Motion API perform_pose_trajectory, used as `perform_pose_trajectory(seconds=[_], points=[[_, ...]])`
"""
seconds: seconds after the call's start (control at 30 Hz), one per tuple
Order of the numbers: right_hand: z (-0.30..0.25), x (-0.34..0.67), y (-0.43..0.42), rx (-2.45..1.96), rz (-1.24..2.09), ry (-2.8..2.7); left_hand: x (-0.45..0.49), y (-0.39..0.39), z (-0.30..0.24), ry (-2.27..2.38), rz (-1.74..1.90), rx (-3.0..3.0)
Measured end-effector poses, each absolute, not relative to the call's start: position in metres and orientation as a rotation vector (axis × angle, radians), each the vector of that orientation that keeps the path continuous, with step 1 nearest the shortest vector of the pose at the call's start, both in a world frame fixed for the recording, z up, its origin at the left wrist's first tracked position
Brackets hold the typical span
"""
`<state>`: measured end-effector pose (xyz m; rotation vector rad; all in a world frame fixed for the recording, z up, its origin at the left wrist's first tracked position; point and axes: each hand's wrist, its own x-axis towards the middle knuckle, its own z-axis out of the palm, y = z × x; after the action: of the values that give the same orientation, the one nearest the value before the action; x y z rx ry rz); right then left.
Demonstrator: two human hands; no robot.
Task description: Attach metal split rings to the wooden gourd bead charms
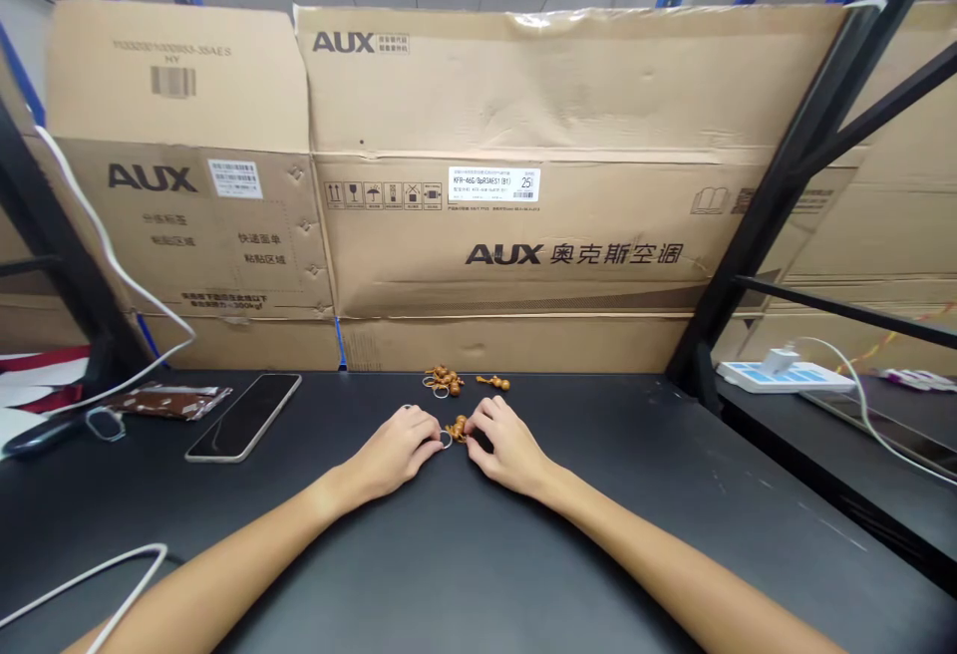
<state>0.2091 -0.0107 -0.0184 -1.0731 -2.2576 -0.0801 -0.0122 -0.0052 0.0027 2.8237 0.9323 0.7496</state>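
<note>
A small brown gourd-shaped keychain (459, 425) with a metal split ring lies on the dark table between my hands. My left hand (404, 450) has its thumb and fingers pinched at the ring side of it. From the other side, my right hand (509, 447) curls its thumb and fingertips against the cord and beads. Just behind are more gourd keychains (447, 381) in a small cluster with their rings, and one separate keychain (493, 382) lies to their right.
A smartphone (245, 419) and a brown packet (168, 402) lie on the left, near a white cable (112, 255). Large cardboard boxes (568, 116) stand along the back edge. Black rack posts (778, 156) flank the table; a power strip (811, 376) sits at right.
</note>
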Motion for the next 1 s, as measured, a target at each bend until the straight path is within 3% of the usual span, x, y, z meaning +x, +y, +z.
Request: perform_pose_trajectory(seconds=[0.57,1.0], points=[[-0.017,0.208,-0.01,-1.053,0.008,-2.269,-0.008,-0.008,0.001,0.993,0.701,2.983],[-0.011,0.209,-0.016,-0.881,0.215,-2.182,-0.003,-0.009,0.011,1.099,0.858,2.202]])
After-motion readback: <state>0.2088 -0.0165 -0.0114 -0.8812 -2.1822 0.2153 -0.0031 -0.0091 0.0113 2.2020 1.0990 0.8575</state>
